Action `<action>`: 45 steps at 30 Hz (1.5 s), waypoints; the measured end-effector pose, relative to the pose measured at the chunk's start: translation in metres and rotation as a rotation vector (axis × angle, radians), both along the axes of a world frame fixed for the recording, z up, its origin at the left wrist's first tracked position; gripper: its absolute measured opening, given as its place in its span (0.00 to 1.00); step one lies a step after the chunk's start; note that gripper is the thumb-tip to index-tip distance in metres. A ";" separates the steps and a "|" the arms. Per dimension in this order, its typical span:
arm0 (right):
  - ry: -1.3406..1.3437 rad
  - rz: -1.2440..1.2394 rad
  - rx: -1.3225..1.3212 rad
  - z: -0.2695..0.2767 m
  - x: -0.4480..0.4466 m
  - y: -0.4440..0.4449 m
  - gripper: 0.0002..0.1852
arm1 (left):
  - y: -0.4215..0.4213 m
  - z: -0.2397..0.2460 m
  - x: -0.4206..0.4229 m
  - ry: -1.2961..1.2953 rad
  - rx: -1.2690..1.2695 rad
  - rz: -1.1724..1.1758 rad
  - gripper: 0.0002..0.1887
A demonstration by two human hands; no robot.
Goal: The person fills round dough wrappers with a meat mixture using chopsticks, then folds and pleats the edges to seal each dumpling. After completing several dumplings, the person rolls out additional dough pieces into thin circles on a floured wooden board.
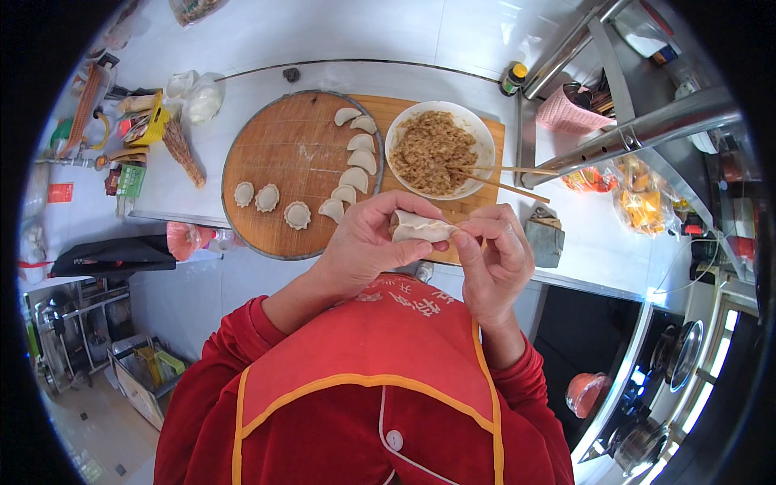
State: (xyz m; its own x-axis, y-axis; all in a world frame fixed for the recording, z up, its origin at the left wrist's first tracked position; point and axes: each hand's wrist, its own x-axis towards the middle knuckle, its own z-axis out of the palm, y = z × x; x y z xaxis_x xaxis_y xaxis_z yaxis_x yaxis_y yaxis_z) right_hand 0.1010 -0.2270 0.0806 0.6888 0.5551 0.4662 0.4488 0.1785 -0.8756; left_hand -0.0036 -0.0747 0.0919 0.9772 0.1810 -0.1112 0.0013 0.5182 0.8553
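A folded dumpling (419, 229) with a pinched edge lies in my left hand (379, 239), between thumb and fingers. The thumb and forefinger of my right hand (497, 254) pinch its right end. Behind my left hand, a curved row of half-moon dumplings (362, 160) rests on a round wooden board (273, 151). Several round, frilled dumplings (267, 198) sit near the board's front left. A white bowl (488, 139) of minced filling (433, 151) stands on a rectangular wooden board (498, 145), with wooden chopsticks (512, 170) stuck in the filling.
A metal rack post (655, 136) crosses the right side, near a pink basket (564, 112) of utensils. A yellow-capped bottle (513, 80) stands at the back. A small dark block (544, 242) lies right of my right hand. At left are a straw brush (182, 148) and plastic bags (203, 100).
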 end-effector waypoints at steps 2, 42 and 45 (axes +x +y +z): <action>0.110 0.027 0.048 0.006 -0.001 0.002 0.07 | -0.001 0.002 0.001 0.024 -0.001 0.017 0.16; -0.330 0.007 -0.140 0.014 0.004 0.003 0.09 | -0.006 0.001 0.008 -0.012 0.354 0.032 0.20; -0.084 -0.091 -0.021 0.005 -0.011 0.010 0.08 | -0.013 -0.010 0.007 -0.035 0.145 0.001 0.21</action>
